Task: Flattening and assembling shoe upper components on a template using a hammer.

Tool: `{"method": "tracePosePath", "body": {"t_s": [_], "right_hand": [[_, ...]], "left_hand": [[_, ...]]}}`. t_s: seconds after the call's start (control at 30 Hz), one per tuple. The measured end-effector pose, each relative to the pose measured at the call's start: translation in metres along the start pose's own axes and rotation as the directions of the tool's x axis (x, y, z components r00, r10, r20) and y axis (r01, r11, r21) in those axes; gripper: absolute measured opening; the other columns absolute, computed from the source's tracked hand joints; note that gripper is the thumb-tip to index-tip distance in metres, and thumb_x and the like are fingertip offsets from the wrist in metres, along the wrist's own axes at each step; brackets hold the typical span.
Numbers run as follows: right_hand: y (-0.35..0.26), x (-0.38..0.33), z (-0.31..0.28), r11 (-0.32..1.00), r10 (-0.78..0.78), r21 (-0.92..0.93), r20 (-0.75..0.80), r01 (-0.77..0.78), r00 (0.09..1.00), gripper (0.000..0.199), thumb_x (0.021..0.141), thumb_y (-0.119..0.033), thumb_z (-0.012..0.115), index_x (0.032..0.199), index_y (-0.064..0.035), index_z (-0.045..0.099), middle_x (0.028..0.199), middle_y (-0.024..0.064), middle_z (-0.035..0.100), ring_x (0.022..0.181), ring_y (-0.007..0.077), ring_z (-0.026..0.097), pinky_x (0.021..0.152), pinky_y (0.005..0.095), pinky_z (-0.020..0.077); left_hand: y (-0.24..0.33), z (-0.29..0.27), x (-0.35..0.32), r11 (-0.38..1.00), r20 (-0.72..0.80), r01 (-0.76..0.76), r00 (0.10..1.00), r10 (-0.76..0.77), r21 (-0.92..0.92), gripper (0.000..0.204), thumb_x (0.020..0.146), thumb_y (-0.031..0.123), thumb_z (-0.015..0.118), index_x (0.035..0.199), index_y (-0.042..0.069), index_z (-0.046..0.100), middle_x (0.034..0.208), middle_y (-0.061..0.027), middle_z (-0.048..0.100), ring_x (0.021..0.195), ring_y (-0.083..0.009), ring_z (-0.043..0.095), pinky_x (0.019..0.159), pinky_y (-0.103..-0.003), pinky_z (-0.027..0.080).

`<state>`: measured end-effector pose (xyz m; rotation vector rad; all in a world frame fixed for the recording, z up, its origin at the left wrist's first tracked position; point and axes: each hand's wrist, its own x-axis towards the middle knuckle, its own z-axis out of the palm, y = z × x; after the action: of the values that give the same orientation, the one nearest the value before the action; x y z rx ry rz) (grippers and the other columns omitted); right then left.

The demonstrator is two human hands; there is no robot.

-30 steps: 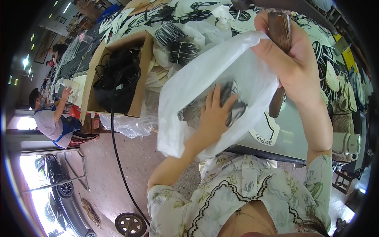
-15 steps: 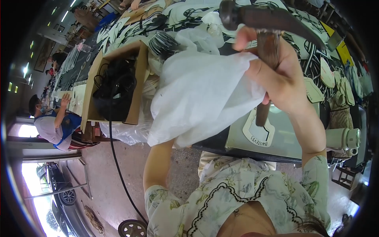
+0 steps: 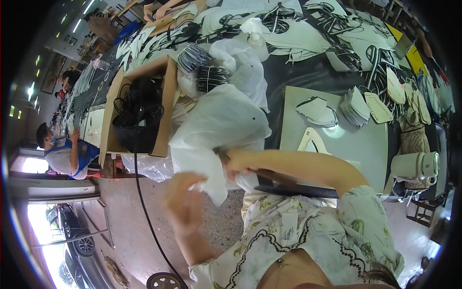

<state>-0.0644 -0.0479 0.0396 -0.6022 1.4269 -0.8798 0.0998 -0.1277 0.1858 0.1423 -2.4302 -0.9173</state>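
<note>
Below the table edge, both hands, the left hand (image 3: 185, 202) and right hand (image 3: 239, 161), apparently grip a white plastic bag (image 3: 219, 127).

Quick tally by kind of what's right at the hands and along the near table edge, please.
White plastic bag, gripped by left hand and right hand: 1
Cardboard box: 1
Grey board: 1
White jug: 1
Total: 4

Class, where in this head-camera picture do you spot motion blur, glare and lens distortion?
Head view: the left hand is smeared by motion below the white plastic bag; daylight blows out the lower-left doorway; the flat grey work board bows toward the black fisheye rim.
</note>
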Motion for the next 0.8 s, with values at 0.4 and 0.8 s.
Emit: {"method": "tracePosePath", "body": {"t_s": [0.4, 0.8], "right_hand": [[-0.024, 0.027, 0.002, 0.941, -0.016, 0.334, -0.107, 0.051, 0.994, 0.013, 0.085, 0.002, 0.056, 0.097, -0.002, 0.052, 0.073, 0.0092, 0.056, 0.053, 0.0185, 0.061, 0.036, 0.0274, 0.0307], [0.074, -0.248, -0.104, 0.905, -0.15, 0.266, -0.529, 0.332, 0.835, 0.024, 0.094, -0.011, 0.058, 0.115, 0.0014, 0.058, 0.086, 0.007, 0.068, 0.055, 0.0062, 0.054, 0.042, 0.0208, 0.0348]], "left_hand": [[-0.233, 0.097, 0.038, 0.675, -0.388, 0.229, 0.917, 0.092, 0.701, 0.025, 0.093, 0.016, 0.06, 0.1, -0.003, 0.046, 0.096, -0.0211, 0.052, 0.091, -0.0411, 0.054, 0.081, -0.05, 0.045], [-0.117, 0.129, 0.0, 0.912, -0.322, -0.193, 0.892, 0.316, 0.361, 0.056, 0.088, 0.023, 0.069, 0.137, 0.005, 0.049, 0.141, -0.022, 0.048, 0.131, -0.044, 0.045, 0.106, -0.057, 0.039]]}}
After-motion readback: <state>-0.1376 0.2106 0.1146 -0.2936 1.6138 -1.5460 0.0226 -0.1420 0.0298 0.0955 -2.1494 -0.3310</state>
